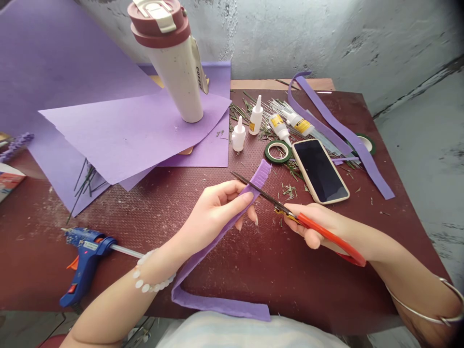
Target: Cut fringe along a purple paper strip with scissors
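A long purple strip (203, 255) is pinched between the thumb and fingers of my left hand (221, 208). Its upper end shows a row of fine cuts, and its lower part bends across the table toward my body. My right hand (313, 224) holds scissors with red handles (331, 238). Their dark blades lie across the strip just above my left thumb, pointing up and left. How far apart the blades are is hard to tell.
A blue glue gun (87, 261) lies left. Purple sheets (145, 130) and a tall cup (177, 72) stand behind. Glue bottles (238, 137), green tape (278, 152), a phone (322, 171), wire stems and loose purple strips (344, 128) are at the back right.
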A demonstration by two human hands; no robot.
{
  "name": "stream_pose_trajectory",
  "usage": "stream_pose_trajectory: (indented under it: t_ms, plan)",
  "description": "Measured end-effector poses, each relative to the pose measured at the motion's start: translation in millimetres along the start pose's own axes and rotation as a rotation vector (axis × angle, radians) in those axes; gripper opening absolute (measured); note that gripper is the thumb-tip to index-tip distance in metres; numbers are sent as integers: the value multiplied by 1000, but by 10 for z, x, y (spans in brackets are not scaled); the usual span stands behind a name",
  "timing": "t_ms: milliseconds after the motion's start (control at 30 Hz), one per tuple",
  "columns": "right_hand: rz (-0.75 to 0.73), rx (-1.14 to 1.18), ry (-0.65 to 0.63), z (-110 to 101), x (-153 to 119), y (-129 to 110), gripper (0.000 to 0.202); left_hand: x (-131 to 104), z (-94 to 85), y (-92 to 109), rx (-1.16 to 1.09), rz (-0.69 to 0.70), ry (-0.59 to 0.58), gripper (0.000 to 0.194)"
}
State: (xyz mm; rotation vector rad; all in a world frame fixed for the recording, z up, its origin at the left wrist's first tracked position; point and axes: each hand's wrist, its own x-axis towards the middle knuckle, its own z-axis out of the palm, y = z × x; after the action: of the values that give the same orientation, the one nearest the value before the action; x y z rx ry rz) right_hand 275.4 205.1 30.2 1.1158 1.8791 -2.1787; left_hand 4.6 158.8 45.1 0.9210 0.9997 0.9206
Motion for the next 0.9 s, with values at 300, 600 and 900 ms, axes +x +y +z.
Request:
stream_pose_trajectory:
  t_ms: [300, 600, 900]
  plan:
    - [79, -242, 59, 37, -44, -232, 46, 10, 33, -19, 77, 80, 96, 24]
    - [172, -691, 391, 159, 1, -327, 66, 54, 42, 11, 111, 99, 213, 21]
    - [-38, -829, 507, 149, 66, -144, 69, 50, 37, -28, 126, 112, 175, 19]
